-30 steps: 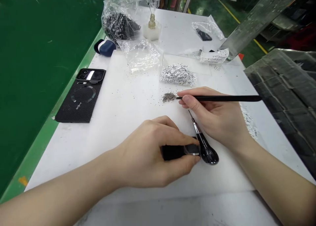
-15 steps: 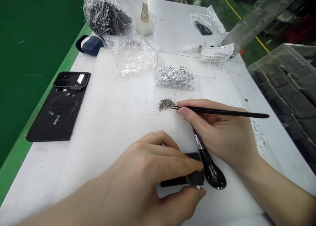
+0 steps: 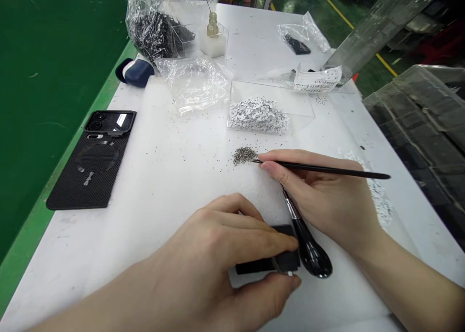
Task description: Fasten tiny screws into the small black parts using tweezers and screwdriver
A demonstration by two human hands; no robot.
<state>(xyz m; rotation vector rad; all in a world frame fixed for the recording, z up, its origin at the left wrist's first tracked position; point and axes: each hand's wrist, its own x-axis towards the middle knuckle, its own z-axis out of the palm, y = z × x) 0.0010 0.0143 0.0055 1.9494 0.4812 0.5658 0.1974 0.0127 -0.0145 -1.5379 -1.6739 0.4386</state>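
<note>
Black tweezers (image 3: 327,170) at a pile of tiny metal parts (image 3: 244,155), black block (image 3: 287,261) in the other hand

Along the left edge of the white surface (image 3: 250,29) lies a dark phone (image 3: 92,165), camera end towards the far side. Beyond it, near the same edge, sits a dark blue case (image 3: 140,73) with a white band. A clear bag of black pieces (image 3: 156,37) fills the far left corner, and a crumpled clear bag (image 3: 198,83) lies in front. Just right of these, a small bottle (image 3: 212,27) stands with a thin dark rod in its neck.

The left hand (image 3: 232,245) comes in from the near left corner, its grip pinching the black block between fingers and thumb, over a white foam sheet (image 3: 170,177). The pile lies loose on that sheet, farther from the near edge, with strays around it. Behind it a clear tray (image 3: 298,99) carries small white pieces (image 3: 257,116).

A black-handled tool (image 3: 314,252) lies just right of the block, thin shaft pointing away from the near edge. The right hand (image 3: 327,196) has its grip closed around the tweezers near their tips, which are at the pile's right side. A printed label (image 3: 317,79) and a small clear bag (image 3: 308,31) lie towards the far right corner; more white pieces are spread near the right edge
</note>
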